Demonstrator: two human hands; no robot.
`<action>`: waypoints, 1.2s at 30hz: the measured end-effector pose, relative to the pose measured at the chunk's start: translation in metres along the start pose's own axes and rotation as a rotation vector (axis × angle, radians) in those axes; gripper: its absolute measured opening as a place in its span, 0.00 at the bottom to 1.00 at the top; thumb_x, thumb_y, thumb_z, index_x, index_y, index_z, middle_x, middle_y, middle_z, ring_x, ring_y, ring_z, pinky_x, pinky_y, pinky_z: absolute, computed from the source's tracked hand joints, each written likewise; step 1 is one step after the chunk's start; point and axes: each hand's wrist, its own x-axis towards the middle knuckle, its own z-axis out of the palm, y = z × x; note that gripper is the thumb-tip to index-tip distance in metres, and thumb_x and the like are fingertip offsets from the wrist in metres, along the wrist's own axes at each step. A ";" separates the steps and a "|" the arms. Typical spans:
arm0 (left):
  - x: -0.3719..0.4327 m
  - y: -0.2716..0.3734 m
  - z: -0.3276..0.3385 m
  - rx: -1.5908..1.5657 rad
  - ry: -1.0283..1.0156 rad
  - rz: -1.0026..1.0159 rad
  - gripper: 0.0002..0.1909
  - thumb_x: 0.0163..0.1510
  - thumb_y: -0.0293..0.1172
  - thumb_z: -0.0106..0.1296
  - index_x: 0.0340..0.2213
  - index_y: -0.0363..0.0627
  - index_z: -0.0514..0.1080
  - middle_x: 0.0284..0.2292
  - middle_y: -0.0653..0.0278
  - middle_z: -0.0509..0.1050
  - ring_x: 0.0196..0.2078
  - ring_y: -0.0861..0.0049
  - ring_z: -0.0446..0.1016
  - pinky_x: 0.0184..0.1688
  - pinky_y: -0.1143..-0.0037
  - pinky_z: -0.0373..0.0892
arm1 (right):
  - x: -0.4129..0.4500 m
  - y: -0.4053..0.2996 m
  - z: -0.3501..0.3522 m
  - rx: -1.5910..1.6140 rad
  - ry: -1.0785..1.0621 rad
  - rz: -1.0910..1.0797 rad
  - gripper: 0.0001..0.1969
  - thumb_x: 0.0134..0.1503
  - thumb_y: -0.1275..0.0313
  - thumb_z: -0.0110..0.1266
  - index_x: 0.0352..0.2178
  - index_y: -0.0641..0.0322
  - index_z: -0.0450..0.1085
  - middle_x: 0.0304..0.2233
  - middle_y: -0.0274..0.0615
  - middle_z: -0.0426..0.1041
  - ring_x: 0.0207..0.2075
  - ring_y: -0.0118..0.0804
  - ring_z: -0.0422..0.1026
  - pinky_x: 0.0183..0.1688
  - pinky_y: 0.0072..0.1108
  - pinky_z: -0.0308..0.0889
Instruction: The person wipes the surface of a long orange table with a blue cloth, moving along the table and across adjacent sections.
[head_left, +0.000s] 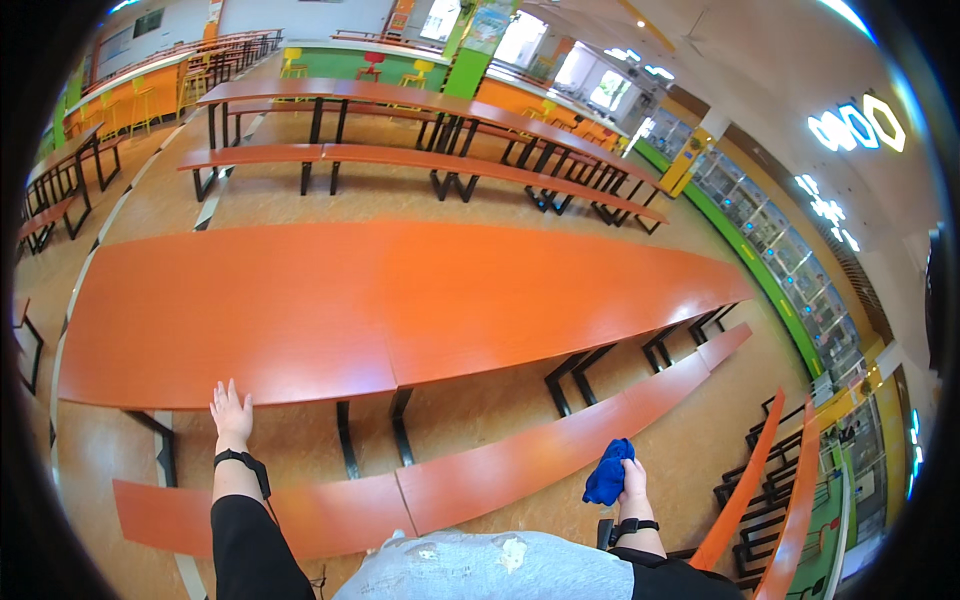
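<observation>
Near the front edge of a long orange table (360, 300), my left hand (231, 414) is spread flat, fingers apart, with nothing held. Its fingertips appear to overlap the table's edge; whether they touch it I cannot tell. At the right, my right hand (634, 480) grips a crumpled blue cloth (610, 472) that hangs above the floor beside the bench (517, 472). Part of the cloth is hidden by my fingers. Both wrists wear black straps.
The bench runs between me and the table, on black metal legs. Another long table (405, 94) with benches (450, 163) stands beyond. More benches (787, 495) are at the lower right. Glass-fronted serving counters (780, 262) line the right side.
</observation>
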 end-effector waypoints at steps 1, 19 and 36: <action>0.015 -0.004 0.010 -0.013 0.009 0.004 0.33 0.55 0.41 0.45 0.60 0.48 0.50 0.62 0.49 0.45 0.65 0.58 0.44 0.63 0.58 0.45 | 0.004 0.000 0.004 -0.006 0.008 -0.008 0.11 0.49 0.77 0.46 0.35 0.65 0.70 0.28 0.38 0.73 0.28 0.34 0.72 0.33 0.24 0.68; 0.061 0.092 0.032 0.115 0.211 -0.330 0.34 0.55 0.47 0.41 0.60 0.48 0.50 0.63 0.52 0.42 0.66 0.61 0.39 0.63 0.53 0.37 | 0.119 0.054 0.297 -0.785 -0.320 -0.687 0.17 0.44 0.70 0.55 0.39 0.61 0.73 0.43 0.46 0.71 0.47 0.46 0.69 0.53 0.28 0.61; 0.068 0.075 0.044 0.299 0.248 -0.282 0.32 0.57 0.47 0.40 0.60 0.50 0.51 0.62 0.52 0.47 0.65 0.60 0.45 0.63 0.55 0.40 | 0.234 0.063 0.401 -1.319 0.078 -1.033 0.17 0.44 0.65 0.53 0.37 0.55 0.73 0.43 0.43 0.69 0.43 0.49 0.67 0.46 0.36 0.64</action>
